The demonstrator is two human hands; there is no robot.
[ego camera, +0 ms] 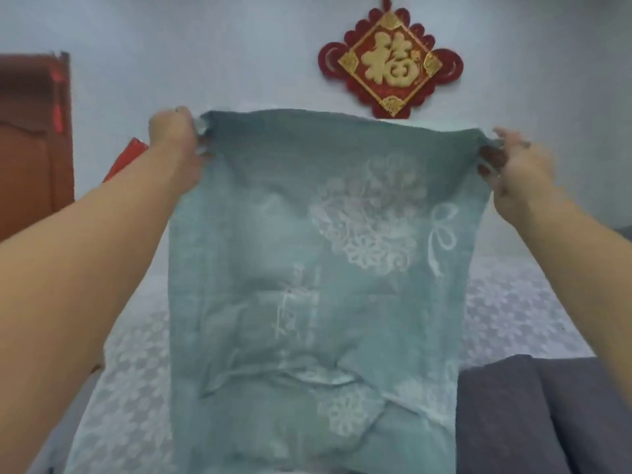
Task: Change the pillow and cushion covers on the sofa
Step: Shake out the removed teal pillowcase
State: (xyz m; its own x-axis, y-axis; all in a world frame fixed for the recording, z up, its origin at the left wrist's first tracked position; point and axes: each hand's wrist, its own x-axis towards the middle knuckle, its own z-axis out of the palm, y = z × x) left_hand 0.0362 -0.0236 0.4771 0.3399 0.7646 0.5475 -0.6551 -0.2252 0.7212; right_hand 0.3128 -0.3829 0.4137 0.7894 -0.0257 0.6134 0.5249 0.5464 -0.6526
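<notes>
Hanging at 1 o'clock on the pale wall, one red-and-gold knot ornament shows above the teal cover, which blocks most of the white lace spread behind it. One brown wooden door stands at 9 o'clock, one grey cushion at 5 o'clock. Two hands hold the one cover up: the left hand clenches its upper left corner, the right hand pinches the upper right (fingertips partly hidden by cloth).

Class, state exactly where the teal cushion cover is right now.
In the head view, the teal cushion cover hangs centre frame, its top corners gripped by the left hand and right hand, below the red wall ornament.
</notes>
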